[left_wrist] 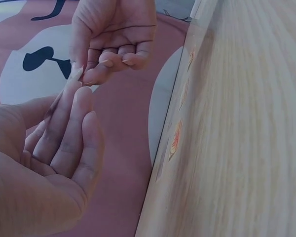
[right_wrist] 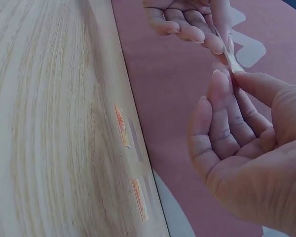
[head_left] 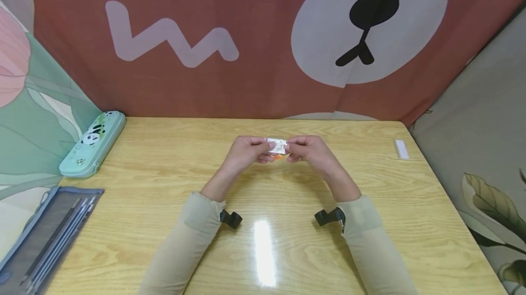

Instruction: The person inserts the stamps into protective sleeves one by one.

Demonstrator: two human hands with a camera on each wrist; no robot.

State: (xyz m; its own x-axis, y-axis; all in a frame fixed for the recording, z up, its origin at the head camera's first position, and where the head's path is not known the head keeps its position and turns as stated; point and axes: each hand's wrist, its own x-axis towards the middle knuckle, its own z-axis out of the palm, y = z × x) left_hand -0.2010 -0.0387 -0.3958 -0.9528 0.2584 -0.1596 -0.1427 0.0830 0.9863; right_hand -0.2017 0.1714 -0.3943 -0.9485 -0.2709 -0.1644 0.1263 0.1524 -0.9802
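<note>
A white slip (head_left: 280,144), held above the desk (head_left: 164,158), is pinched between the fingers of the left hand (head_left: 245,151) at its left end and of the right hand (head_left: 311,151) at its right. Orange strips (left_wrist: 175,140) lie below the slip; well left of it, a case (head_left: 93,144) and a pouch (head_left: 51,235); well right, a white block (head_left: 402,149).

Mint case (head_left: 92,144) near grey pouch (head_left: 41,227), white block (head_left: 402,149) opposite

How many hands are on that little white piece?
2. The left hand pinches the white piece at its left end, the right hand at its right end. No other hand shows.
</note>
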